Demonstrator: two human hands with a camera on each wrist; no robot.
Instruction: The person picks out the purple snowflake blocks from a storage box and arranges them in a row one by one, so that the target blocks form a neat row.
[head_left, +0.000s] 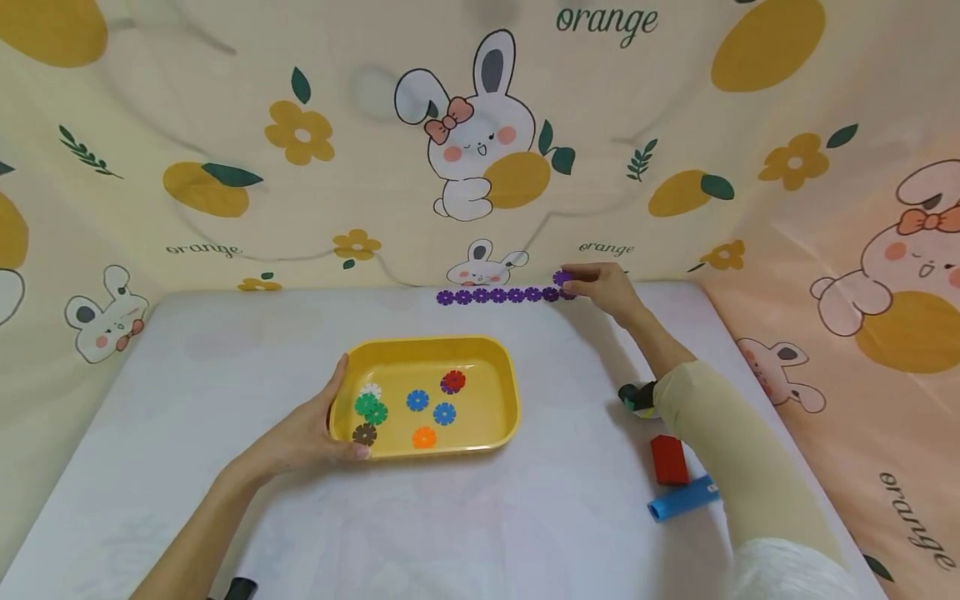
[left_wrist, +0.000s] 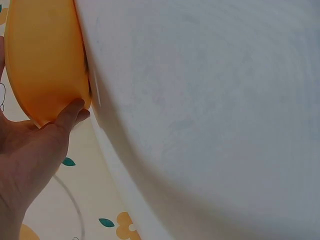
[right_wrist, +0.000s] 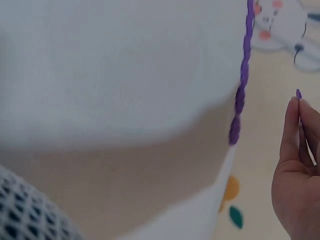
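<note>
A yellow tray (head_left: 442, 350) stands near the middle of the table, with several flower-shaped plastic discs inside: blue, green, white, brown, orange, red and purple. My left hand (head_left: 311, 429) grips the tray's left end, thumb at the near rim; the left wrist view shows the fingers against its outer wall. Along the table's far edge runs a row of purple flower-shaped discs (head_left: 498, 296). Over the right end of that row my right hand (head_left: 607, 292) pinches one purple disc (head_left: 561, 279) between thumb and fingers. In the right wrist view that disc (right_wrist: 298, 93) appears edge-on, apart from the row.
To the right, partly beside the right sleeve, lie a dark green and black object (head_left: 637, 398), a red block (head_left: 669, 460) and a blue tube (head_left: 682, 498). A black object (head_left: 242, 588) shows at the near left edge. Patterned cloth (head_left: 300, 208) rises behind the table.
</note>
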